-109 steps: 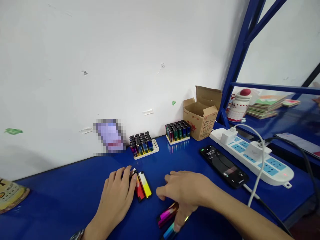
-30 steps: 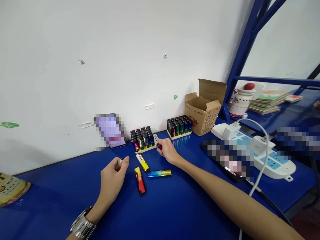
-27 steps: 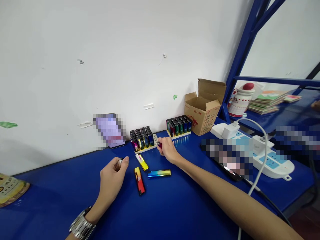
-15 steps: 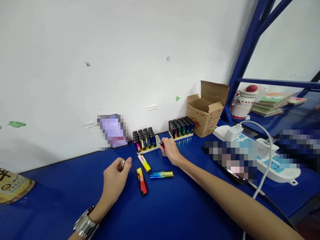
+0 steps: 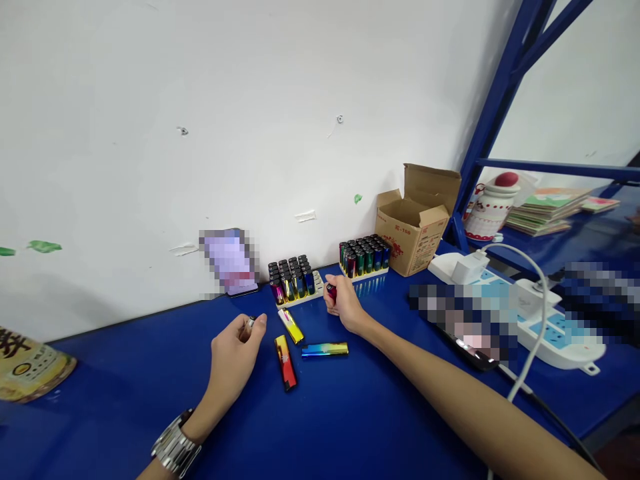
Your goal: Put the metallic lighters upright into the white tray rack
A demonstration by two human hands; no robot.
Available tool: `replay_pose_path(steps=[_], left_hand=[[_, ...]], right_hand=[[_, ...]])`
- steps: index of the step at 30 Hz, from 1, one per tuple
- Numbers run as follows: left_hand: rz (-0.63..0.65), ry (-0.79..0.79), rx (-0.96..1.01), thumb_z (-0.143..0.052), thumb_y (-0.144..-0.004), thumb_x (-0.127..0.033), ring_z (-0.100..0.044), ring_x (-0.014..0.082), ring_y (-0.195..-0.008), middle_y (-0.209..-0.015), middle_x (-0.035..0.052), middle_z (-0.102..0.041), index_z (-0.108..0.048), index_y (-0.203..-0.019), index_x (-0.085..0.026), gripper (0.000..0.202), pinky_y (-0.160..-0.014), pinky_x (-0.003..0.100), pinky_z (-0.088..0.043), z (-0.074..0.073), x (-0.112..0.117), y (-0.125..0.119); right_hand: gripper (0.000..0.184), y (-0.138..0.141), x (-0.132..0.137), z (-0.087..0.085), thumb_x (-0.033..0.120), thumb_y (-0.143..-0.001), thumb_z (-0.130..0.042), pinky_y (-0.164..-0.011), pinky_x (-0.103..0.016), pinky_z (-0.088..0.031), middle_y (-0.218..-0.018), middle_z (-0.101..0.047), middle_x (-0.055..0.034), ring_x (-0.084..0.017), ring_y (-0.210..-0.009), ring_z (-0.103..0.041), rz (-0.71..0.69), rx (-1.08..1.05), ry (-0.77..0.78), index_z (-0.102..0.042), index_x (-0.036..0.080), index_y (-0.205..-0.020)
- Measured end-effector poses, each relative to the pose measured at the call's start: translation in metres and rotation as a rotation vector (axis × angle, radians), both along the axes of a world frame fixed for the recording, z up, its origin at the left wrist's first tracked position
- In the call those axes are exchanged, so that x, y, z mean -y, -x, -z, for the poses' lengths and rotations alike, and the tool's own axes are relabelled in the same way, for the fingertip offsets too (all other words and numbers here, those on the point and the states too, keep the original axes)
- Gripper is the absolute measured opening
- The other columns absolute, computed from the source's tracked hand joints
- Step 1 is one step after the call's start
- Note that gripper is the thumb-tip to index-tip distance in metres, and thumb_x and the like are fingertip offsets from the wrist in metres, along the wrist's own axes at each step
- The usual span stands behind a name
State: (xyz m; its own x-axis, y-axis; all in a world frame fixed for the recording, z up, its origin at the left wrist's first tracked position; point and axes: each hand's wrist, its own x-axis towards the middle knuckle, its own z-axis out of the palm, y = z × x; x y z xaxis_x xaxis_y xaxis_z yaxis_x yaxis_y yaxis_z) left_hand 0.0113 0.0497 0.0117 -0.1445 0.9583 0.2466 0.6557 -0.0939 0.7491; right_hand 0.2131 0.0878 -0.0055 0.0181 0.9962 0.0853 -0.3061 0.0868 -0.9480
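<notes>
My left hand is closed around a lighter, mostly hidden by the fingers. Further right, my right hand grips a dark red lighter, its end showing between thumb and fingers. Just left of that hand stands a pale tray with rows of upright metallic lighters; bare slots show at its right end. Between my hands lie three loose lighters: a yellow and silver one, a red and yellow one and a blue and yellow one.
A second tray of lighters stands by an open cardboard box. A phone leans on the wall. At right are another phone, a power strip with chargers and a cable. A yellow container sits far left.
My right hand has shifted slightly, and more of the dark red lighter's end shows. The view has moved a little; my left hand keeps its grip.
</notes>
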Motion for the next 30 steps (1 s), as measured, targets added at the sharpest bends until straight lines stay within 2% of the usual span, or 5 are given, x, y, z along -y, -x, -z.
replay_pose_path(steps=[3, 9, 21, 30], left_hand=[[0.006, -0.009, -0.004, -0.045, -0.072, -0.057, -0.031, 0.0094, -0.048, -0.046, -0.0076, -0.030, -0.028, -0.052, -0.022, 0.044, -0.050, 0.024, -0.029, -0.0003, -0.0002, -0.0006], [0.009, -0.014, -0.027, -0.044, -0.071, -0.054, -0.030, 0.0095, -0.048, -0.047, -0.0073, -0.028, -0.029, -0.052, -0.022, 0.041, -0.050, 0.024, -0.028, -0.0004, 0.0004, -0.0002], [0.040, -0.036, -0.048, -0.043, -0.070, -0.048, -0.029, 0.0094, -0.049, -0.049, -0.0072, -0.026, -0.026, -0.053, -0.022, 0.034, -0.049, 0.024, -0.024, 0.0001, -0.0013, 0.0015], [0.041, -0.057, -0.048, -0.044, -0.071, -0.045, -0.029, 0.0095, -0.049, -0.048, -0.0071, -0.027, -0.026, -0.053, -0.022, 0.034, -0.049, 0.024, -0.025, 0.0022, -0.0021, 0.0023]], right_hand=[[0.038, -0.0005, -0.0004, -0.0013, 0.028, -0.079, -0.034, -0.034, -0.020, -0.015, -0.034, -0.029, 0.0058, -0.006, -0.030, -0.021, -0.002, -0.016, 0.020, -0.034, 0.021, -0.042], [0.031, 0.0001, 0.0004, -0.0033, 0.027, -0.077, -0.034, -0.034, -0.020, -0.015, -0.035, -0.030, 0.0065, -0.006, -0.032, -0.022, 0.022, 0.004, 0.038, -0.032, 0.022, -0.046], [0.031, 0.0004, -0.0028, 0.0026, 0.033, -0.075, -0.037, -0.035, -0.021, -0.018, -0.037, -0.031, 0.0070, -0.006, -0.034, -0.023, 0.077, 0.079, 0.024, -0.032, 0.022, -0.047], [0.030, 0.0006, -0.0047, 0.0052, 0.032, -0.075, -0.038, -0.035, -0.021, -0.019, -0.036, -0.032, 0.0065, -0.006, -0.034, -0.024, 0.092, 0.087, 0.016, -0.032, 0.022, -0.047]])
